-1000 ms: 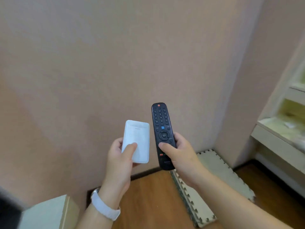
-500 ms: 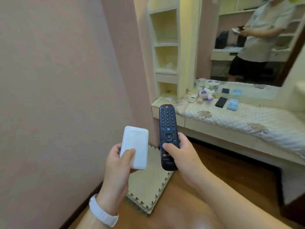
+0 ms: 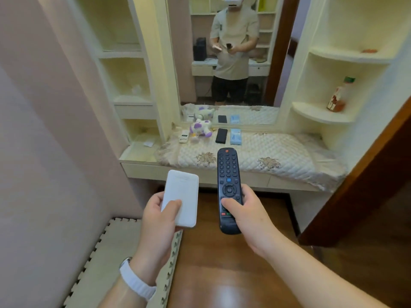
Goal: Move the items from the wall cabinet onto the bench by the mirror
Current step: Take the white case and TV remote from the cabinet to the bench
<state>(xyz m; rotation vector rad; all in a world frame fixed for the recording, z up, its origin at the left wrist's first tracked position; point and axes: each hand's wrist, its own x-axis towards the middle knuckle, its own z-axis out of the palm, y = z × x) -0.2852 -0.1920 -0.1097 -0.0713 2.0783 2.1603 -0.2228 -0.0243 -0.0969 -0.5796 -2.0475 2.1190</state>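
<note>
Bench (image 3: 289,152) bears toy (image 3: 200,128), phone (image 3: 221,136); hands (image 3: 159,221) (image 3: 251,216) grip power bank (image 3: 182,192), remote (image 3: 228,170).

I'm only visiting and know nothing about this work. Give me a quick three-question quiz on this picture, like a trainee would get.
1. Multiple choice: the right hand holds A) a cup, B) the black remote, C) a book.
2. True or false: the plush toy lies on the bench.
3. Fill in: the flat device gripped by the left hand is ____ in colour.

Key: 1 B; 2 true; 3 white.
</note>
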